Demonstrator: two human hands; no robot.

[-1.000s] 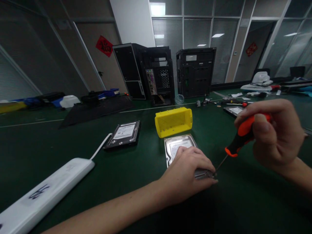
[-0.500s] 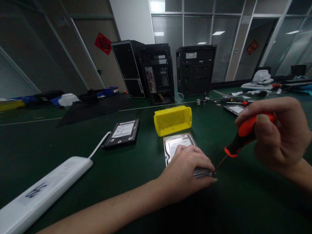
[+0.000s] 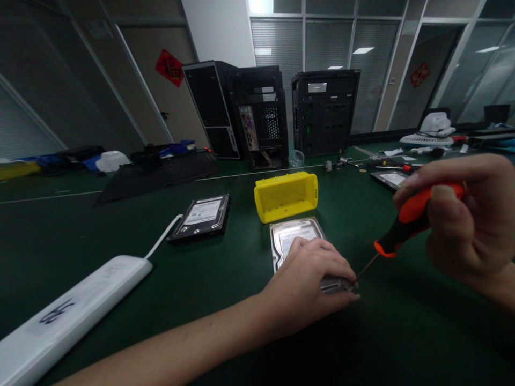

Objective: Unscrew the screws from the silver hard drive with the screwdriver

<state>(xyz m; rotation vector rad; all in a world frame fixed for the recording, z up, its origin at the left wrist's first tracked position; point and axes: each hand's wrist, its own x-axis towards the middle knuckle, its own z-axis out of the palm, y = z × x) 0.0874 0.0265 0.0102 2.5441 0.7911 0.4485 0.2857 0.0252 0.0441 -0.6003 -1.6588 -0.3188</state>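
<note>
A silver hard drive (image 3: 298, 230) lies on the green table, partly covered by my left hand (image 3: 311, 279). My left fingers and thumb are closed round the drive's near right corner. In my right hand (image 3: 462, 225) is a screwdriver (image 3: 406, 222) with a red and black handle, gripped between thumb and fingers. Its thin shaft slants down to the left, and the tip meets the drive's corner beside my left fingertips. The exact spot under the tip is too small to make out. Just behind the drive, a yellow bin (image 3: 286, 197) rests on its side, small bits inside.
To the left lie a black hard drive (image 3: 201, 217) and a white power strip (image 3: 76, 316) with its cable. Computer cases (image 3: 325, 112) stand at the back. Another hard drive (image 3: 390, 179) and loose tools are at the right, beyond my right hand.
My right hand and the screwdriver handle have shifted slightly to the right, while the tip stays at the drive's corner. My left hand keeps its hold.
</note>
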